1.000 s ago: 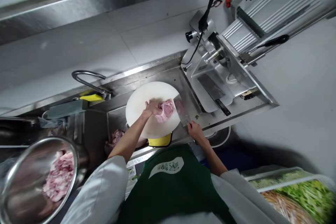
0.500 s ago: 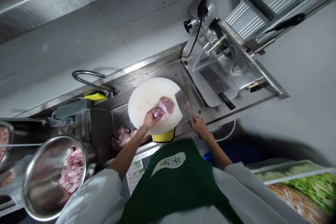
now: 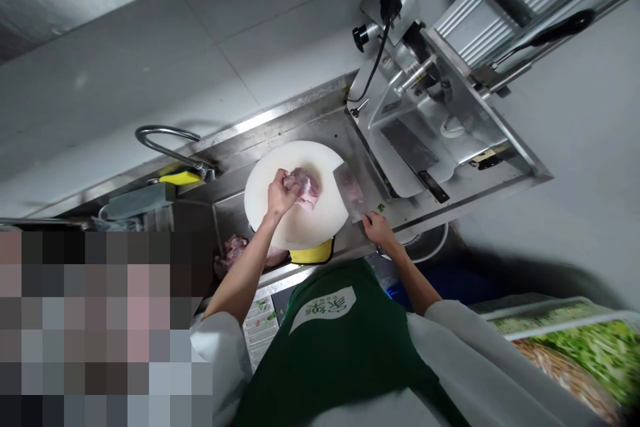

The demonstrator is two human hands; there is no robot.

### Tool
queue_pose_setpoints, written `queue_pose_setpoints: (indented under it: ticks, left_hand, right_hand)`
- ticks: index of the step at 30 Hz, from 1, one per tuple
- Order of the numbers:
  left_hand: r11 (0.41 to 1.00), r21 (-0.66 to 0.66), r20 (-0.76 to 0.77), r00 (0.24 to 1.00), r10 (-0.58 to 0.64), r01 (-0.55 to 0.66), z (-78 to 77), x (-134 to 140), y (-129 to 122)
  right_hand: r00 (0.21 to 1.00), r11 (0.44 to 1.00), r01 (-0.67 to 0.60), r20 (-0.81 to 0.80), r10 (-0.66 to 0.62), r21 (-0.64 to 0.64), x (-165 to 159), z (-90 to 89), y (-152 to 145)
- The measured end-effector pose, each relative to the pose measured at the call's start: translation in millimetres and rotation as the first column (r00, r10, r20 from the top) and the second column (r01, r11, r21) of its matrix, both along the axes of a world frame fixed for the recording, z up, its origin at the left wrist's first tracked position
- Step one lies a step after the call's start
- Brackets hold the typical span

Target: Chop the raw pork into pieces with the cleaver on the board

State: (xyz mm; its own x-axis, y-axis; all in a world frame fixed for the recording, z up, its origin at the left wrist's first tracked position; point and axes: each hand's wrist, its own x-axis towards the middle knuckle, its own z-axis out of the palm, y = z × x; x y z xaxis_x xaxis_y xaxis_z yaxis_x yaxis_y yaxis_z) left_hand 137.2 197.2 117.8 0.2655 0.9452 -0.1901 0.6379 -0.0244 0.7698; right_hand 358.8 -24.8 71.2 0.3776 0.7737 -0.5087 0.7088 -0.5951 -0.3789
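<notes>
My left hand (image 3: pixel 281 195) is closed on a piece of raw meat (image 3: pixel 306 188), pinkish with pale fat, over the round white cutting board (image 3: pixel 270 227). In my right hand (image 3: pixel 379 229) is the handle of a cleaver (image 3: pixel 349 190); its broad blade overlaps the board's right edge. A yellow-and-black item (image 3: pixel 315 253) sits under the near edge of the board. More raw meat (image 3: pixel 234 252) lies in the sink, to the left of the board and partly behind my left forearm.
A metal slicing machine (image 3: pixel 415 80) stands at the right, a second cleaver (image 3: pixel 410 150) lying on its base. The faucet (image 3: pixel 170 135) rises at the left behind the sink. Shredded vegetables (image 3: pixel 595 347) fill bins at the lower right. The lower left is blurred into blocks.
My left hand has moved up and slightly left on the board, shifting and turning the piece of meat. The cleaver stays at the board's right edge in my right hand.
</notes>
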Motion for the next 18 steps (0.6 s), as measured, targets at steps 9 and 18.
queue_pose_setpoints:
  ticks: [9, 18]
  left_hand:
    - [0.827, 0.021, -0.383, 0.768, -0.513, 0.562, -25.4, -43.7, -94.2]
    - [0.951, 0.285, -0.315, 0.949, -0.022, 0.117, -70.8, -39.9, -86.4]
  right_hand:
    - [0.999, 1.0, 0.015, 0.045, -0.015, -0.009, -3.4, -5.5, 1.5]
    - [0.998, 1.0, -0.018, 0.061, 0.018, -0.008, -6.1, 8.7, 4.7]
